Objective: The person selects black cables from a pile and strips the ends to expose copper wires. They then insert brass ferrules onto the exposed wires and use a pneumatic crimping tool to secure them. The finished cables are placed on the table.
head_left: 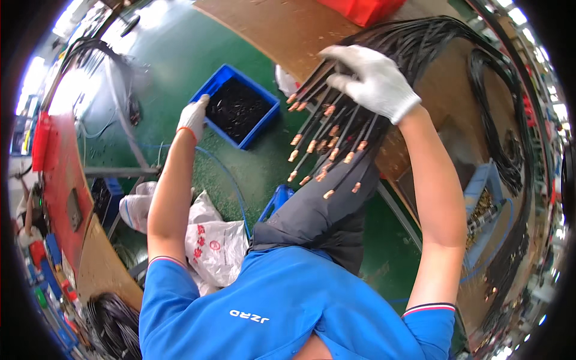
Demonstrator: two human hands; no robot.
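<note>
My left hand point(193, 118), in a white glove, grips the left rim of a blue plastic bin point(260, 132). Inside the bin lies a heap of small black pieces point(237, 111), too small to name. To the right, my gloved right hand point(373, 83) is over a bundle of black cables point(414, 45), thumb and fingers apart. The cables end in copper-coloured terminals point(312, 146), which fan out over the table edge and above my right leg. Whether the right fingertips touch the cables, I cannot tell.
The brown table point(264, 27) carries the cables, with a red item point(366, 9) at its far side. At right stands a pale blue bin point(480, 204) of small brass-coloured parts. A white printed sack point(216, 246) lies beside my left arm. A blue hose point(231, 174) crosses the green floor.
</note>
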